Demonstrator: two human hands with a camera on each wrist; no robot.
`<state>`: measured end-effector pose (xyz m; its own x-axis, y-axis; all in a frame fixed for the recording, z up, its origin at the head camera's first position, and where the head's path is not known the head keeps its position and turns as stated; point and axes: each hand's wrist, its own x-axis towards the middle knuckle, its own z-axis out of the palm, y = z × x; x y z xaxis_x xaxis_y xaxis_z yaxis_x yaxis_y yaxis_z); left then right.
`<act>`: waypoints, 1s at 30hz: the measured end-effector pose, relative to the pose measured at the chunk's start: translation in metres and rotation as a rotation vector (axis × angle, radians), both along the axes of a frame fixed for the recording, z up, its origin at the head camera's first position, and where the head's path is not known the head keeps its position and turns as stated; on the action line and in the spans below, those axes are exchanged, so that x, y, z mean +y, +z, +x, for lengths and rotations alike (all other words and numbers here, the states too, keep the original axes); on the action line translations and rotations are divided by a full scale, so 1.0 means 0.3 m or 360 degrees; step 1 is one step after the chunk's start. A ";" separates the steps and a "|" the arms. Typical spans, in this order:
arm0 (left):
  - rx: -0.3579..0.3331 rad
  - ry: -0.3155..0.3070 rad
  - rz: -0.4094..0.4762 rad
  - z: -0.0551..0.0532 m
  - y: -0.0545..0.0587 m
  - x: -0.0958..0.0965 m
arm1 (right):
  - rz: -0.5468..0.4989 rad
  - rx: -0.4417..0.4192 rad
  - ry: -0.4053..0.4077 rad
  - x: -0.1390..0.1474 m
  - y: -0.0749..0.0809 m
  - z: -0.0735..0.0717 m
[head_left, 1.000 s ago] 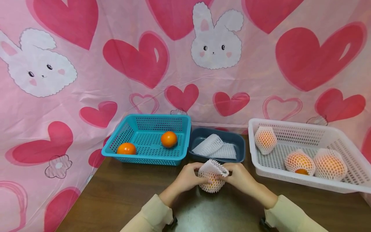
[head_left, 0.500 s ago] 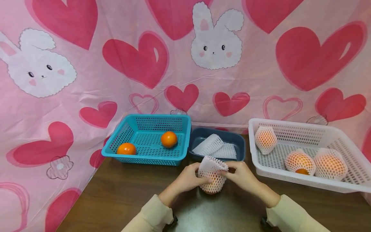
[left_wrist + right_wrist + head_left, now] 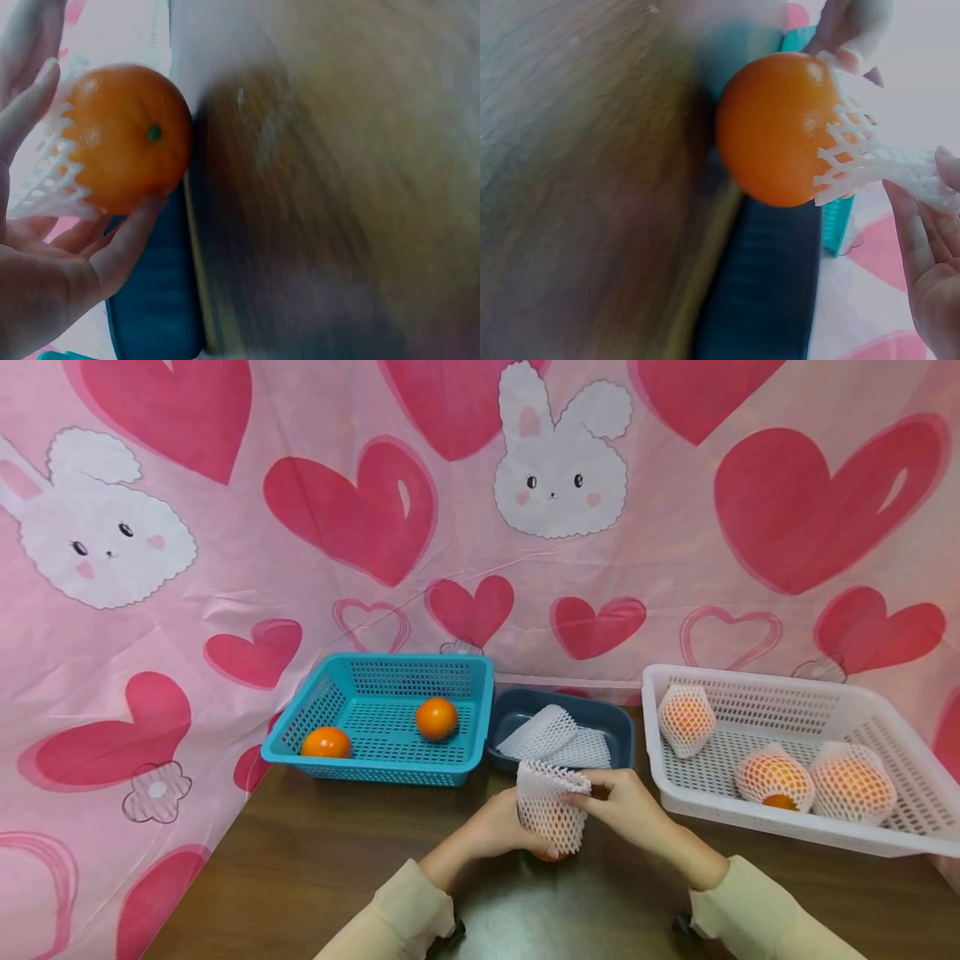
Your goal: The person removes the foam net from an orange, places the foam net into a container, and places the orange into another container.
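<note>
An orange (image 3: 139,142) hangs just off or on the table, its lower part bare and a green dot on its underside. Its upper part sits inside a white foam net sleeve (image 3: 551,797). My left hand (image 3: 501,823) holds the orange from the side, the thumb against its lower skin. With thumb and fingers, my right hand (image 3: 624,804) pinches the loose upper end of the sleeve. In the right wrist view the sleeve (image 3: 862,154) stretches from the orange to my right hand (image 3: 934,262). Some fingers of my left hand are hidden behind the fruit.
Behind my hands stands a dark blue tray (image 3: 622,735) with flat foam sleeves (image 3: 551,735). A teal basket (image 3: 375,772) at left holds two bare oranges. At right, a white basket (image 3: 750,817) holds three net-covered oranges. A pink heart-print cloth (image 3: 465,552) hangs behind.
The foam sleeve has slid up the orange, and the fruit's bottom now shows bare. My left thumb has shifted lower on the orange; my right hand has risen slightly with the sleeve's end.
</note>
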<state>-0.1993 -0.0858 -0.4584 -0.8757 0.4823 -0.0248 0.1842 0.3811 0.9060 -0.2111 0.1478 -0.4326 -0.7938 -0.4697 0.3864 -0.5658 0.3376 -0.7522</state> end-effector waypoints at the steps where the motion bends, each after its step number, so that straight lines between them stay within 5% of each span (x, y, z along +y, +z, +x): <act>1: -0.0003 -0.0015 0.0008 -0.001 0.001 0.000 | -0.0005 -0.0002 0.0004 -0.002 0.007 0.002; 11: 0.0041 -0.0054 -0.0027 -0.005 -0.008 0.008 | 0.0009 0.0093 -0.0024 -0.003 0.096 -0.011; 19: 0.0037 -0.0066 -0.0199 -0.013 -0.006 0.010 | 0.0108 0.0439 -0.0157 0.024 0.154 -0.085; 25: 0.0017 -0.0074 -0.0221 -0.011 -0.001 0.010 | 0.0332 0.0497 -0.0242 0.036 0.173 -0.136; 30: 0.0012 -0.0066 -0.0220 -0.008 0.000 0.012 | 0.0360 0.0515 -0.0337 0.025 0.160 -0.169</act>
